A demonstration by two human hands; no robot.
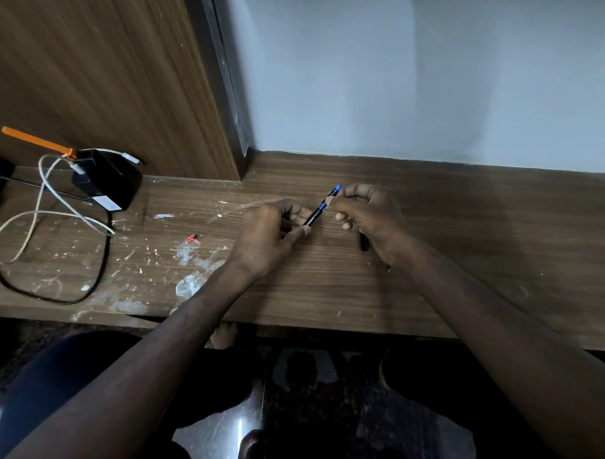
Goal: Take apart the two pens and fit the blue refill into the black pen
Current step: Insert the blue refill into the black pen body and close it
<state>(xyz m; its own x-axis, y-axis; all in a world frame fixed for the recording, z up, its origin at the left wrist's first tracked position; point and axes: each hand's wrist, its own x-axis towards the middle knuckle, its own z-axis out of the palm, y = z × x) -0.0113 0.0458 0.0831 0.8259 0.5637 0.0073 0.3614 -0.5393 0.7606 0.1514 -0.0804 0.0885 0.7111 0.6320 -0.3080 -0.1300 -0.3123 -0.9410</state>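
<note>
Both hands hold one pen (318,211) above the wooden desk (465,223). It has a dark barrel and blue parts at its upper end. My left hand (270,234) grips the lower, dark end. My right hand (369,213) pinches the blue upper end between thumb and fingers, and the blue tip sticks out above them. A second, black pen piece (364,242) lies on the desk, mostly hidden under my right hand. I cannot tell whether any part has come loose.
At the left stand a black charger box (104,181) with a white cable (36,218) and a black cable (100,270), plus an orange strip (37,140). White smears and a small red bit (191,238) mark the desk. A wooden panel and a pale wall rise behind.
</note>
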